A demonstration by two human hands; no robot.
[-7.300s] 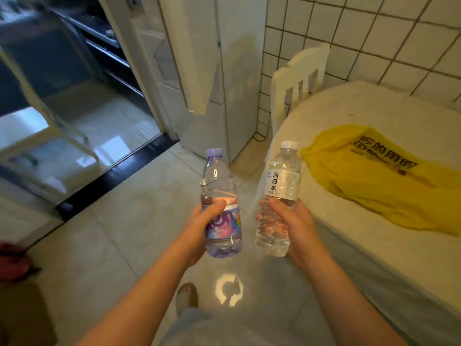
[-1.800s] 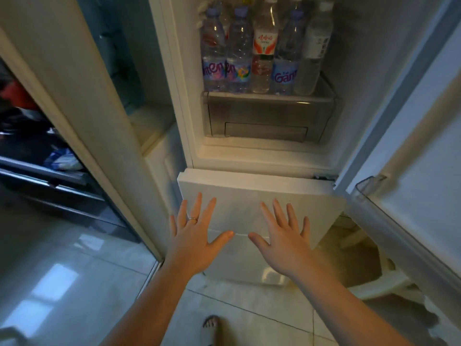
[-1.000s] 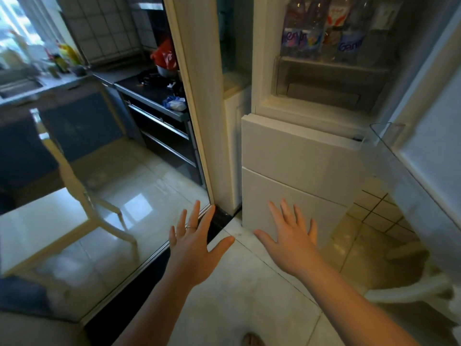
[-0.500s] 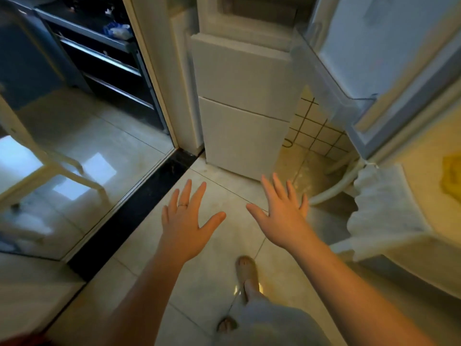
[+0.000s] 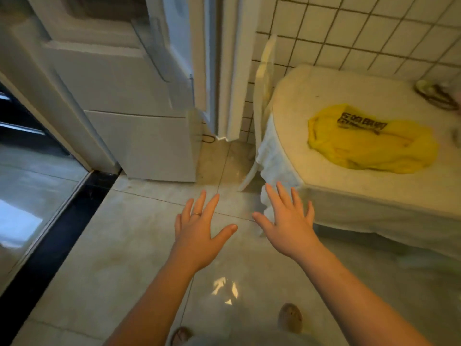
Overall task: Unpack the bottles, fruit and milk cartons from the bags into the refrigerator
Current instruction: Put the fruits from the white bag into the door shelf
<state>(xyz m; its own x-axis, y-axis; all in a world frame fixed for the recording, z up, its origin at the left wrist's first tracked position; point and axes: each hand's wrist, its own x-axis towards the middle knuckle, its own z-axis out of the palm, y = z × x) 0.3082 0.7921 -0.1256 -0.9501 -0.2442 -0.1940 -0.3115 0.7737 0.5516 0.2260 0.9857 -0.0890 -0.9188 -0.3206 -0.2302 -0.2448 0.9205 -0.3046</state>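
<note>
head view | worn high, faces forward-down | near both outstretched forearms | tiled floor [image 5: 124, 245] beyond

Count: 2 hands, left hand [image 5: 199, 236] and right hand [image 5: 287, 226]; 1 yellow plastic bag [image 5: 369, 146]; 1 refrigerator [image 5: 129, 96]; 1 white chair [image 5: 264, 78]; 1 cloth-covered table [image 5: 349, 188]; 1 ring [image 5: 196, 214].

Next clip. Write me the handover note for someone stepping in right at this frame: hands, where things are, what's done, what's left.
Left hand: open, empty. Right hand: open, empty. Both are held out over the floor.
Yellow bag lies slumped on the cloth-covered table, to the right. Refrigerator is to the left with its upper door open; the shelves are out of view.
Done: the two water bottles carried seconds ago have left the hands.
Left: check the bag for anything remaining (its contents can't be seen), load it, then close the door.
</note>
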